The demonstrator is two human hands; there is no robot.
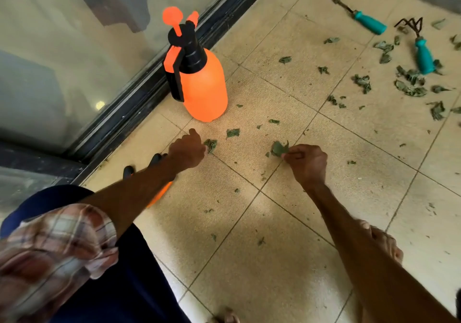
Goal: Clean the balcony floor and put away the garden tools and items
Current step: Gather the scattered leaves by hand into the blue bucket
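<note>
Your left hand (187,150) lies curled beside a leaf scrap (210,145) near the upright orange sprayer (204,83); grip cannot be confirmed. Your right hand (306,163) pinches a green leaf (279,148) at the tiled floor (249,247). Scattered leaves (410,89) and two teal-handled tools (424,55) lie on it at right.

I see the orange sprayer (204,85) standing upright on the tiled floor (274,260), right beside the door track (139,90). Just in front of the sprayer, the left hand (187,151) is curled, with a leaf scrap (210,145) at its fingers; I cannot tell whether it grips it. Nearer me and to the sprayer's right, the right hand (308,164) pinches a crumpled leaf (279,148). Well off to the sprayer's right lie a teal-handled weeder (369,21) and a claw rake (422,55) among scattered leaves.
</note>
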